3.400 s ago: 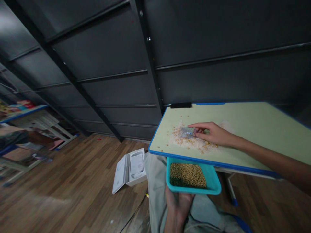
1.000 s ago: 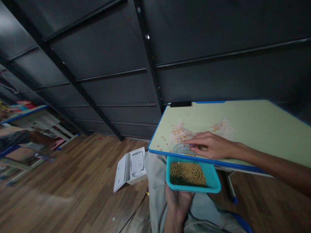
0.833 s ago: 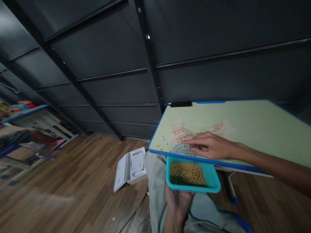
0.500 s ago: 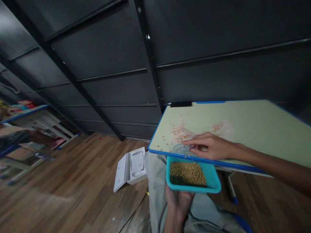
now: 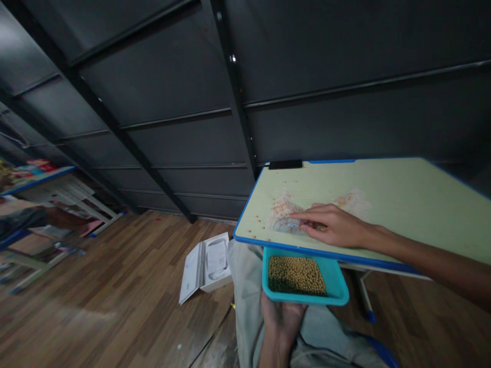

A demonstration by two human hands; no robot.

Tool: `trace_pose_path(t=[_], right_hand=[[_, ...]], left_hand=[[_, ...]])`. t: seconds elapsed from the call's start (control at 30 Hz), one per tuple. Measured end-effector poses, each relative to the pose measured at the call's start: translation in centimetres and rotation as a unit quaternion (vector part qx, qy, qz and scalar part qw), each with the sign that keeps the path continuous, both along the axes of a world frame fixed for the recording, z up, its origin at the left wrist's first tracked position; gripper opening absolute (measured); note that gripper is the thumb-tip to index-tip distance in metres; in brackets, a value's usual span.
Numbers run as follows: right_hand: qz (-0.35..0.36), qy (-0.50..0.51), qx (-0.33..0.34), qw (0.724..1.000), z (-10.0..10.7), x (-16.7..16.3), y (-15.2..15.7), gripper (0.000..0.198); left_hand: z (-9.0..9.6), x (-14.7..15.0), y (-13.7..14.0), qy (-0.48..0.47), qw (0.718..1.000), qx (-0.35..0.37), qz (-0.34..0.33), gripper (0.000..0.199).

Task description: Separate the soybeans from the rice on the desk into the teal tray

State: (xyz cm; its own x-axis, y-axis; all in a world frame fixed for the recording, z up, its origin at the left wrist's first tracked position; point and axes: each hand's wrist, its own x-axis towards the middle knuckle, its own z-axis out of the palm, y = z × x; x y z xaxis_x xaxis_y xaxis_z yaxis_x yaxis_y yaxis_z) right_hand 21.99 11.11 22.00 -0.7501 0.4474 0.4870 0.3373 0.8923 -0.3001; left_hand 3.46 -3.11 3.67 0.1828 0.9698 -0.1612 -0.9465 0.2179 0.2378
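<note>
My left hand (image 5: 283,319) supports a turquoise plastic tray (image 5: 337,281) from below, just under the table's front edge. Small round tan beans (image 5: 297,275), darker at the left, fill much of the tray. My right hand (image 5: 332,225) rests low over the tabletop, its fingers closed on the edge of a clear round plastic lid (image 5: 284,225). That lid lies against a pile of white grains mixed with yellow-orange beans (image 5: 282,205). Another pale pile with beans (image 5: 351,200) sits behind the right hand, partly hidden by it.
The pale table (image 5: 402,199) has a blue rim, with a black flat object (image 5: 286,164) at its back left. Loose beans lie near the left edge. On the wooden floor stands an open white box (image 5: 215,260), beside a dark cable (image 5: 210,337). Another person's leg (image 5: 57,217) shows far left.
My right hand has moved the clear lid away from the table's front edge, back toward the left pile. The left hand and tray have stayed in place.
</note>
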Motion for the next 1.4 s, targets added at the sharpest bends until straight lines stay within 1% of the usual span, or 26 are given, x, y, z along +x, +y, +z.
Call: trace_pose_path(t=[0.1,0.17,0.27,0.37,0.43,0.5,0.6,0.67,0.93,1.07,1.17,1.3,1.4], right_hand=[[0.028,0.024,-0.045,0.998,0.3,-0.1,-0.5,0.039],[0.052,0.030,-0.068,0.996,0.4,-0.2,-0.8,0.039],[0.084,0.025,-0.074,0.993,0.4,-0.3,-1.0,0.041],[0.084,0.010,-0.069,0.994,0.4,-0.3,-0.9,0.041],[0.070,0.004,-0.065,0.995,0.4,-0.3,-0.8,0.040],[0.057,0.000,-0.055,0.997,0.3,-0.3,-0.7,0.039],[0.035,-0.007,-0.031,0.999,0.1,-0.3,-0.5,0.039],[0.025,-0.009,-0.020,0.999,0.0,-0.2,-0.4,0.039],[0.040,-0.017,-0.029,0.999,-0.4,-0.3,-0.4,0.042],[0.042,-0.008,-0.032,0.999,-0.4,-0.4,-0.5,0.042],[0.049,-0.003,-0.037,0.998,-0.2,-0.4,-0.6,0.041],[0.061,-0.011,-0.039,0.997,0.0,-0.4,-0.7,0.040],[0.048,-0.014,-0.040,0.998,-0.2,-0.4,-0.6,0.041]], left_hand=[[0.2,0.0,0.0,0.001,1.000,0.000,0.000,0.039],[0.8,0.1,0.0,-0.006,1.000,-0.009,-0.001,0.037],[2.0,0.2,0.1,-0.023,0.999,-0.040,-0.012,0.037],[2.7,0.3,0.2,-0.021,0.999,-0.047,-0.007,0.038],[2.4,0.3,0.2,-0.016,0.999,-0.052,-0.002,0.038],[1.7,0.2,0.1,-0.009,0.999,-0.053,0.000,0.037],[0.6,0.1,0.1,-0.004,0.999,-0.032,0.002,0.037],[0.3,0.0,0.0,-0.004,1.000,-0.025,0.000,0.037],[0.8,0.1,0.1,-0.015,0.999,-0.046,-0.002,0.037],[0.2,0.0,0.1,-0.004,1.000,-0.023,0.008,0.039],[0.1,0.0,0.0,-0.009,1.000,-0.015,0.006,0.038],[0.8,0.1,0.0,-0.018,0.999,-0.035,0.008,0.036],[1.6,0.2,0.0,-0.029,0.998,-0.049,0.005,0.036]])
